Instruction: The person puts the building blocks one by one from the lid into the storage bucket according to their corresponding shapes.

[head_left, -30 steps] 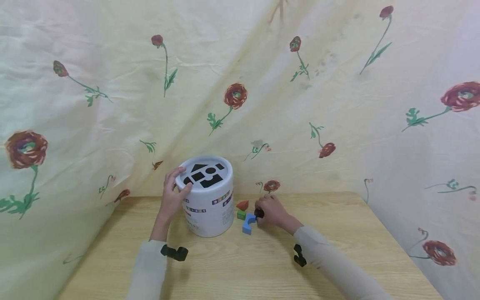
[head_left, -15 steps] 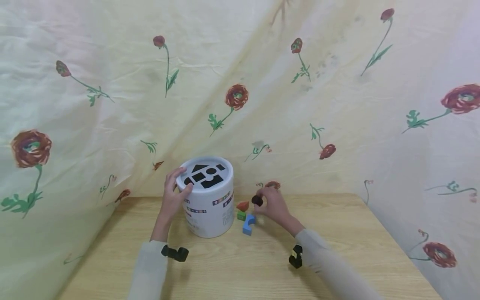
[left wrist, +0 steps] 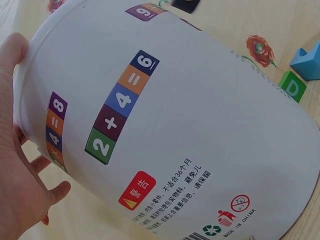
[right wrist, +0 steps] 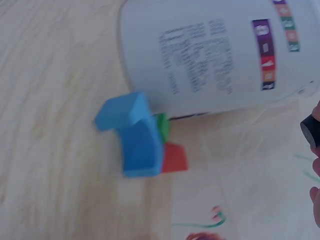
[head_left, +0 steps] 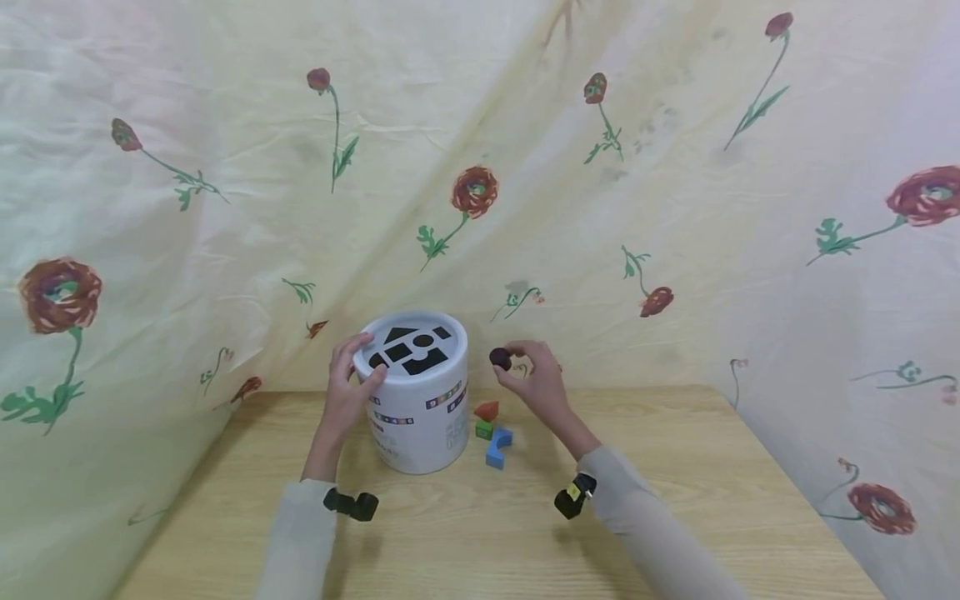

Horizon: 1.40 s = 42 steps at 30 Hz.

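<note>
A white shape-sorter bucket (head_left: pixel 416 417) with cut-out holes in its lid (head_left: pixel 408 358) stands upright on the table. My left hand (head_left: pixel 347 382) grips its upper left side, thumb over the rim; the left wrist view shows this hand (left wrist: pixel 25 145) against the wall. Right of the bucket, above the table, my right hand (head_left: pixel 538 375) pinches a dark cylinder block (head_left: pixel 500 358) between thumb and fingers. Only the edge of that cylinder (right wrist: pixel 312 131) enters the right wrist view. Below it lie a blue arch block (head_left: pixel 497 450), a green lettered block (head_left: pixel 483 429) and a red block (head_left: pixel 487 410).
The wooden table (head_left: pixel 660 500) carries the bucket and the loose blocks. Behind it hangs a flowered cloth (head_left: pixel 525 208), which also covers both sides. Each wrist wears a black camera mount, seen below the left hand and the right hand.
My right hand has lifted the dark cylinder from beside the blue arch block, up and leftward toward the height of the bucket's lid. The left hand stays on the bucket.
</note>
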{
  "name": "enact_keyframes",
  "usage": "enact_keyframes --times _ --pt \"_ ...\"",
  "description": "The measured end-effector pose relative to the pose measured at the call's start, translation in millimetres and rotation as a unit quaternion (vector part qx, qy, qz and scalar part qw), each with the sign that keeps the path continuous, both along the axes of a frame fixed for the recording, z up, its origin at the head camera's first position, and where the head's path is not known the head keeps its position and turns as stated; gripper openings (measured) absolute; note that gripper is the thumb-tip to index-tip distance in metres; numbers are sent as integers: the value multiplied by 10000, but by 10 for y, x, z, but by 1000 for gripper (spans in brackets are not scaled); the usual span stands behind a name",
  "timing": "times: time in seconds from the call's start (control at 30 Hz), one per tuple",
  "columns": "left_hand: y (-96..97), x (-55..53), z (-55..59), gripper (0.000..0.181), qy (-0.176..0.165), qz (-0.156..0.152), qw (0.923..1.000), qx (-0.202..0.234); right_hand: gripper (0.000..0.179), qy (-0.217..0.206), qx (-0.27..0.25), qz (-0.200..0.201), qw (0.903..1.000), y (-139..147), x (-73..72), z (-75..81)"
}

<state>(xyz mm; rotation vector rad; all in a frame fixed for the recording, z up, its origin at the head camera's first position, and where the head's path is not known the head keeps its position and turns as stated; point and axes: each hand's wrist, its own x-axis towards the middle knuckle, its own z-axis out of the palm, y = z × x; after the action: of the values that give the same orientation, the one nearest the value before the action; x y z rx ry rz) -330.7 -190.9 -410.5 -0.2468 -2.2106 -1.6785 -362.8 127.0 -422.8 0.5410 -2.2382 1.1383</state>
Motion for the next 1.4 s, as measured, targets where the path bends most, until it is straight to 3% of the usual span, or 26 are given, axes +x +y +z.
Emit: enact_keyframes --times 0.23,0.6,0.77,0.97,1.03,1.27,1.4 --pt "-2 35 40 58 -56 -19 10000 27 35 -503 -598 242 9966 -178 25 309" --pt "-25 -12 20 58 -58 8 10000 5 34 -923 -1090 1071 9839 -521 13 678" --pt "-21 -15 17 57 -64 -26 10000 59 33 -1148 -1141 1488 9755 -628 -30 746" --pt "-20 -12 30 58 -140 -103 9998 59 33 -1434 -1001 1701 9698 -723 -132 767" --pt "-12 7 56 58 -193 -115 9997 69 33 -1505 -882 1691 9700 -757 -161 769" --pt "80 231 305 60 -317 -147 9994 68 38 -1716 -328 1369 9751 -885 -187 789" --pt "90 244 308 60 -317 -170 9993 35 40 -1768 -145 1264 9760 -943 -182 789"
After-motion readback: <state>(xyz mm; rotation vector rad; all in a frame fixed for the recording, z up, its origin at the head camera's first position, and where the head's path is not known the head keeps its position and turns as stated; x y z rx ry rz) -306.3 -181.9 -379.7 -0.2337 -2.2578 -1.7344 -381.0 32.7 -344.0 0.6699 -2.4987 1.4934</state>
